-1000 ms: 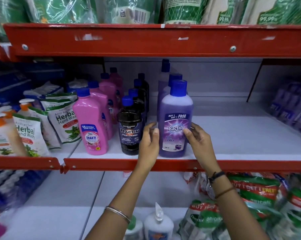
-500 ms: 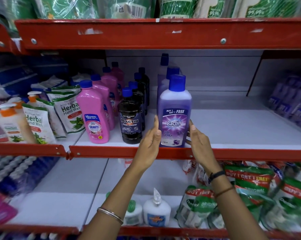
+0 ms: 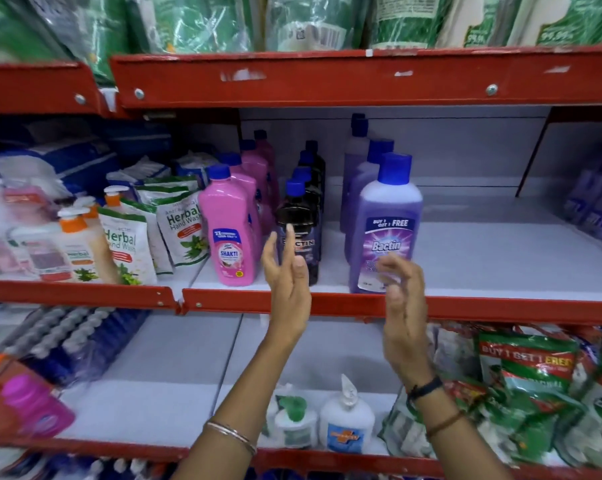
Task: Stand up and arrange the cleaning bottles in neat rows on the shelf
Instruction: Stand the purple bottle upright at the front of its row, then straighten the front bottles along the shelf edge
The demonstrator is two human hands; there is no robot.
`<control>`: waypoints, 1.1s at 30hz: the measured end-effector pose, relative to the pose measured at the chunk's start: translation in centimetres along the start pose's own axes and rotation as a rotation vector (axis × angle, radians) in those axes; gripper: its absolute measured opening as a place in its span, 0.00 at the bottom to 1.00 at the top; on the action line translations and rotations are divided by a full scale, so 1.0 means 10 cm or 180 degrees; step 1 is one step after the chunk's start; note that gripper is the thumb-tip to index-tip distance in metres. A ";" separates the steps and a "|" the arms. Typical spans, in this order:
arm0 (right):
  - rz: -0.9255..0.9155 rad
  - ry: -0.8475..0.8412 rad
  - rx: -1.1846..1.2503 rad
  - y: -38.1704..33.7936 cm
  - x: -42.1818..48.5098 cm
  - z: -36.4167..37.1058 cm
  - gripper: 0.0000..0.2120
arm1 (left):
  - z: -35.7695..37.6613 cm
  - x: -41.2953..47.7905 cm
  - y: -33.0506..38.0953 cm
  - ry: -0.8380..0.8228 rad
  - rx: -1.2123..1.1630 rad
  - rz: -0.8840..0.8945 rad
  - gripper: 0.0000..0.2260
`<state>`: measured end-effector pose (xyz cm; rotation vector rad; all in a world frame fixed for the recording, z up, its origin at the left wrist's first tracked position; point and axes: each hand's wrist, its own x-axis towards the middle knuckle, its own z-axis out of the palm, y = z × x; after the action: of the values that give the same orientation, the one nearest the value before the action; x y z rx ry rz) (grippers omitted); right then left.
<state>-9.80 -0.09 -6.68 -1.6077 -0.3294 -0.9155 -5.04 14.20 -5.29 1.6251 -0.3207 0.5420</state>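
your left hand point(image 3: 287, 271) and right hand point(image 3: 401, 289) are released, fingers loosely curled, holding nothing. the purple bottle point(image 3: 384, 226), glossy rounded plastic with a blue cap, stands upright at the shelf point(image 3: 500, 271) front edge, beside the dark bottle point(image 3: 299, 220).

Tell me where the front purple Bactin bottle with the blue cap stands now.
In the head view, the purple Bactin bottle stands upright at the middle shelf's front edge, right of the dark Bactin bottle, just behind the open right hand.
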 end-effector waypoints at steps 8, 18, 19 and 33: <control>0.1297 -0.0811 0.0220 0.13 0.48 0.92 0.21 | -0.45 0.56 -0.13 -0.0885 0.0263 -0.0323 0.41; 0.1255 -0.0943 0.0174 0.04 0.37 0.85 0.22 | -0.69 0.38 0.01 -0.1412 0.0333 -0.0273 0.37; 0.1217 -0.0957 0.0178 0.03 0.34 0.83 0.23 | -0.70 0.35 0.00 -0.1436 0.0335 -0.0245 0.35; 0.0198 0.0387 -0.0718 -0.13 -0.31 1.20 0.24 | -1.11 0.27 -0.16 0.0468 -0.0410 -0.0076 0.19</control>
<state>-8.18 12.19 -7.89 -1.7482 -0.0929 -1.0257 -3.74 25.61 -4.57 1.4547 -0.2221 0.6069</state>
